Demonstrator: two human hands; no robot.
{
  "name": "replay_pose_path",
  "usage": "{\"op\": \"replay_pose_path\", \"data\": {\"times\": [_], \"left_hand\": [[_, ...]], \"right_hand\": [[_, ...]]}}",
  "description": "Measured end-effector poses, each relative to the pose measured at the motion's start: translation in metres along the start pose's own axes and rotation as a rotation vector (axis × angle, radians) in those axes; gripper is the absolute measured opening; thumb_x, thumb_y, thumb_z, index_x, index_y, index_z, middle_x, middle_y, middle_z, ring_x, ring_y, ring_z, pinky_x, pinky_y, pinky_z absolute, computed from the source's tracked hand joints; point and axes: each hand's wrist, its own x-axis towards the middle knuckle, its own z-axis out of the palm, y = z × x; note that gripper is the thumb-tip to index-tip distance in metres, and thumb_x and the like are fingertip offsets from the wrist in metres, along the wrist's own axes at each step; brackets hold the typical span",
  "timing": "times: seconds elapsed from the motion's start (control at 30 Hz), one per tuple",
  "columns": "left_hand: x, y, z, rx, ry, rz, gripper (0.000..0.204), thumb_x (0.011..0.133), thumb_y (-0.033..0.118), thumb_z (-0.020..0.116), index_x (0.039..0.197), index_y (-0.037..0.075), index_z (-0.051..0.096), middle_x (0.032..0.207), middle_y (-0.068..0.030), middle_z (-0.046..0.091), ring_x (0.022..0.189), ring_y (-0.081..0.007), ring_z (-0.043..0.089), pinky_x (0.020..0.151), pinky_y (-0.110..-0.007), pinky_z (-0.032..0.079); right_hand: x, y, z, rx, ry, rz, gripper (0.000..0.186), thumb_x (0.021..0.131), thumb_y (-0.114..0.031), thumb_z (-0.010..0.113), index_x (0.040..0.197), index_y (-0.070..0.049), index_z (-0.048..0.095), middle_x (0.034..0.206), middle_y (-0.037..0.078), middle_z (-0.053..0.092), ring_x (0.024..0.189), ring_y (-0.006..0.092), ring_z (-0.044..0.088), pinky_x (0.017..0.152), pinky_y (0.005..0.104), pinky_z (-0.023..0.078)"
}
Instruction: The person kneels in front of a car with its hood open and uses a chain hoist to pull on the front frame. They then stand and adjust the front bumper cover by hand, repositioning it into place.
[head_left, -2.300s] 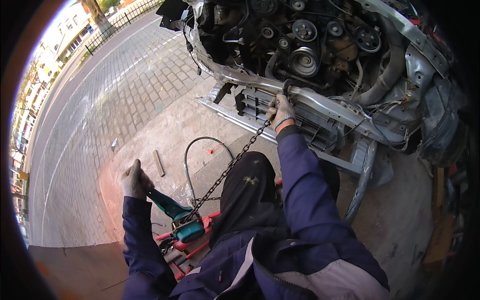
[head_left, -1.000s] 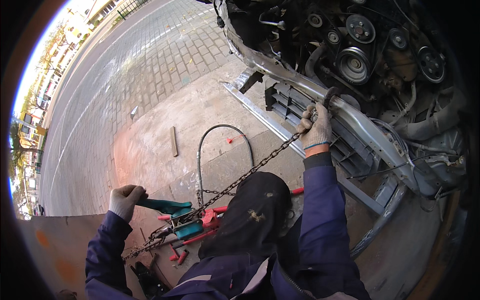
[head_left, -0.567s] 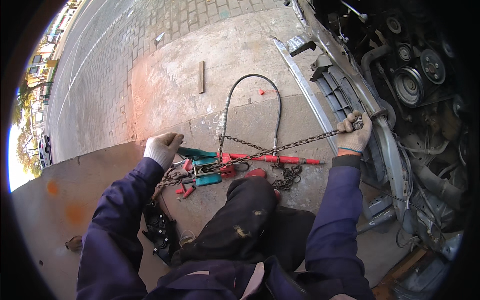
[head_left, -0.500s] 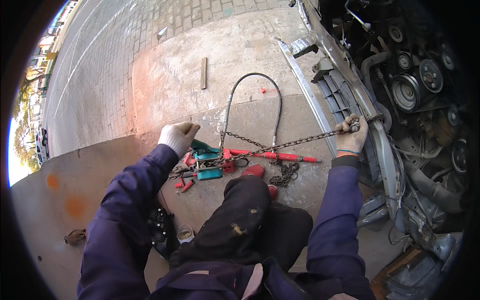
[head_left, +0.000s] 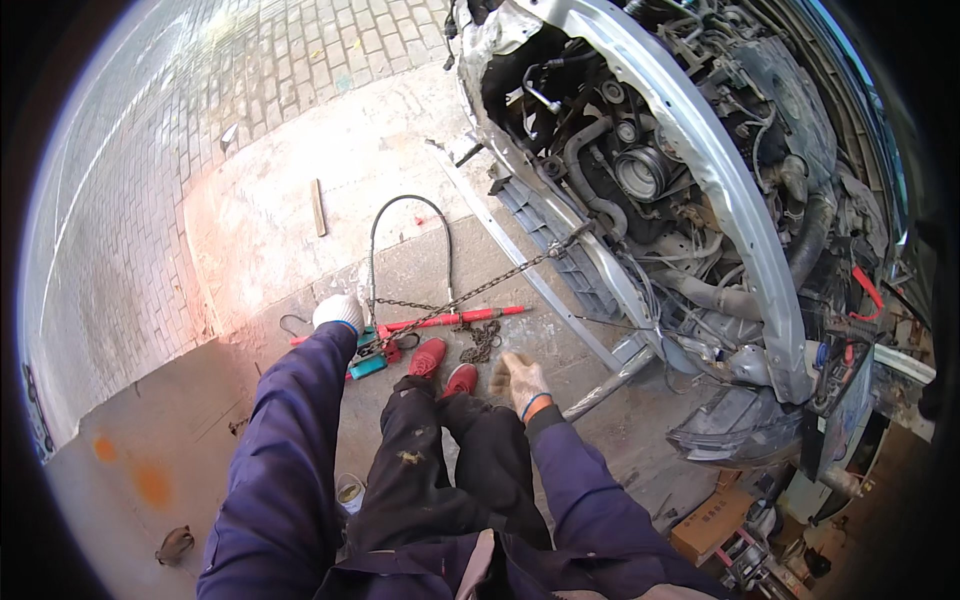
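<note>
My left hand point(head_left: 338, 312), in a white knit glove, is above the teal and red pulling tool point(head_left: 368, 362) on the ground; its fingers are turned away and hidden. My right hand point(head_left: 520, 382), gloved too, hangs in front of my right leg with fingers apart and nothing in it. A rusty chain point(head_left: 505, 275) stretches from the tool up to the bent front frame of the car point(head_left: 600, 275), where its end stays attached. A red rod point(head_left: 460, 318) extends from the tool. Beside it lies a chain heap point(head_left: 481, 343), and a black hose point(head_left: 410, 198) arches beyond.
The stripped car front with its exposed engine point(head_left: 642, 172) fills the right. A loose metal bar point(head_left: 490, 215) leans by its frame. A wood strip point(head_left: 319, 207) lies farther off. A small can point(head_left: 350, 493), a headlamp point(head_left: 735, 425) and a cardboard box point(head_left: 712, 522) are nearer.
My right hand has let go of the chain at the car frame and come back toward my leg. The view has shifted to the right, showing more of the car.
</note>
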Motion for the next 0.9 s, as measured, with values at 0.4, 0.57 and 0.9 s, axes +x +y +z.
{"op": "replay_pose_path", "data": {"times": [0.4, 0.57, 0.9], "left_hand": [[0.01, 0.005, 0.004, 0.314, -0.17, -0.003, 0.034, 0.097, 0.035, 0.065, 0.113, 0.011, 0.081, 0.12, -0.018, 0.076, 0.114, -0.0336, 0.073, 0.093, -0.044, 0.059], [0.029, -0.001, 0.01, 0.607, -0.323, 0.097, 0.037, 0.094, 0.041, 0.068, 0.117, 0.013, 0.08, 0.128, -0.0131, 0.075, 0.122, -0.0329, 0.07, 0.097, -0.042, 0.057], [0.022, 0.032, -0.029, 0.759, -0.34, 0.229, 0.03, 0.092, 0.026, 0.066, 0.11, 0.008, 0.081, 0.115, -0.0177, 0.077, 0.109, -0.0345, 0.075, 0.089, -0.043, 0.06]], "right_hand": [[-0.051, 0.077, -0.012, 0.042, -0.135, 0.114, 0.025, 0.101, -0.03, 0.067, 0.103, -0.006, 0.067, 0.08, 0.004, 0.067, 0.066, 0.0148, 0.066, 0.057, 0.0327, 0.056], [-0.057, 0.086, -0.032, 0.167, -0.075, 0.09, 0.026, 0.101, -0.031, 0.068, 0.103, -0.005, 0.068, 0.082, 0.002, 0.067, 0.066, 0.0134, 0.066, 0.057, 0.0319, 0.058], [-0.05, 0.089, 0.025, 0.238, -0.234, 0.112, 0.025, 0.103, -0.031, 0.068, 0.108, -0.006, 0.068, 0.084, 0.003, 0.069, 0.071, 0.0138, 0.068, 0.062, 0.0325, 0.059]]}}
